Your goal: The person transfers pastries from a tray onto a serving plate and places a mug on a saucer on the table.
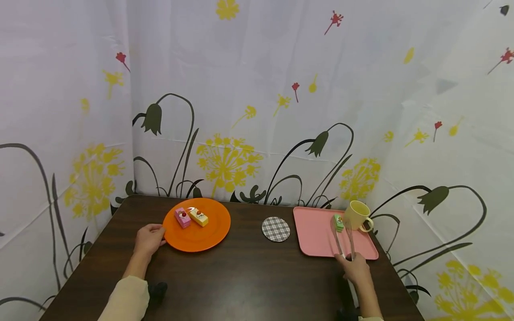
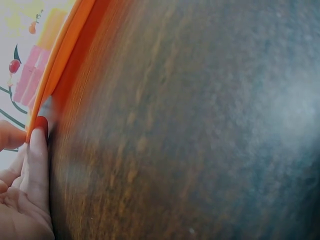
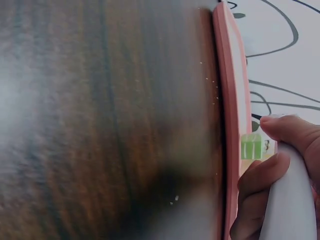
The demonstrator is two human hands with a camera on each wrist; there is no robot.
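Observation:
My left hand (image 1: 149, 240) pinches the near-left rim of an orange plate (image 1: 192, 243), thumb above and fingers below in the left wrist view. On that plate sit a pink toy cake slice (image 1: 182, 218) and a yellow toy cake slice (image 1: 198, 217), each with a red topping. Over at the right, my right hand (image 1: 356, 269) grips metal tongs (image 1: 351, 246) that reach over a pink tray (image 1: 315, 232). A green toy cake slice (image 1: 338, 223) lies on the tray between the tongs' spread arms; whether they touch it, I cannot tell.
A yellow mug (image 1: 356, 215) stands on the tray just right of the green slice. Between plate and tray lies a round checked coaster (image 1: 275, 229). Behind the dark wooden table (image 1: 249, 267) hangs a flower-print curtain (image 1: 257, 89).

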